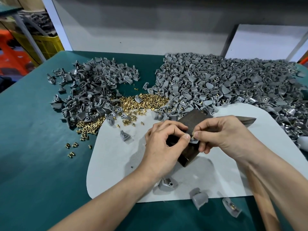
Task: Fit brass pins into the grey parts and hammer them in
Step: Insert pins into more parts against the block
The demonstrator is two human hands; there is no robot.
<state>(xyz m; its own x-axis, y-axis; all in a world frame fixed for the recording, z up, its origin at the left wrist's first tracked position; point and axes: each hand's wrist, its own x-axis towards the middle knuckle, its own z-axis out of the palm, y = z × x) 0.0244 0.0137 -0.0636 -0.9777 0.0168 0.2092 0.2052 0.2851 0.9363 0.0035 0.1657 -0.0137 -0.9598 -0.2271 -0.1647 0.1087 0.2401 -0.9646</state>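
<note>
The grey part [194,141] sits between the two thumbs, just above the near end of the dark block [191,121]. The right hand [223,135] grips it from the right, thumb on top and curled fingers beneath. The left hand [164,145] comes in from the other side, its thumb and forefinger pinching a brass pin [192,137] at the part's upper face. The pin is already at the part rather than beside it. How deep it sits cannot be told, and its axis is hidden by the fingertips. Both hands are equally close, thumb tips almost touching.

The part is small, matt grey plastic with a curved edge showing below the thumbs; the pin is only a bright glint. To seat it, the pin probably has to be pressed down into the part's hole, then the part set flat on the block. A dark wedge-shaped tool [246,120] — possibly the hammer — lies just behind the right hand.
</note>
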